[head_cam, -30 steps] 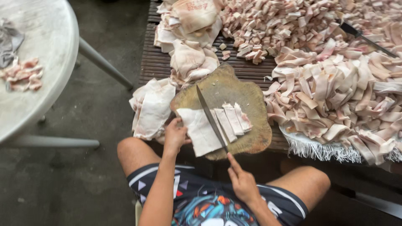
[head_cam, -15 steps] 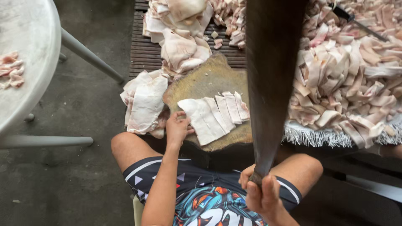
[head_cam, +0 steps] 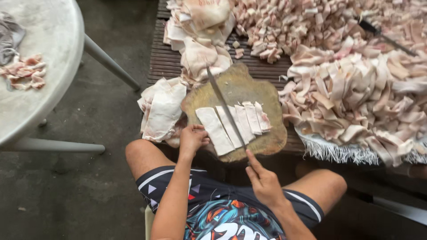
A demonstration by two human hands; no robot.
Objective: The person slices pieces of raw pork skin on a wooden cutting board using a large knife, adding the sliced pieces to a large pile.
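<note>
A round, worn wooden chopping block (head_cam: 249, 89) sits on a slatted dark bench. On it lies a pale slab of pork skin (head_cam: 215, 130) with several cut strips (head_cam: 251, 117) to its right. My left hand (head_cam: 192, 138) presses the slab's near left edge. My right hand (head_cam: 263, 180) grips the handle of a long knife (head_cam: 225, 106), whose blade rests down across the meat between slab and strips.
Uncut pale slabs (head_cam: 161, 111) are stacked left of the block and more behind it (head_cam: 198, 52). A big heap of cut strips (head_cam: 356, 89) fills the bench at right. A round white table (head_cam: 40, 66) with meat scraps stands at left.
The knife was down on the meat, was raised high close to the camera, and is now down on the meat again, further left. The left hand stayed on the slab.
</note>
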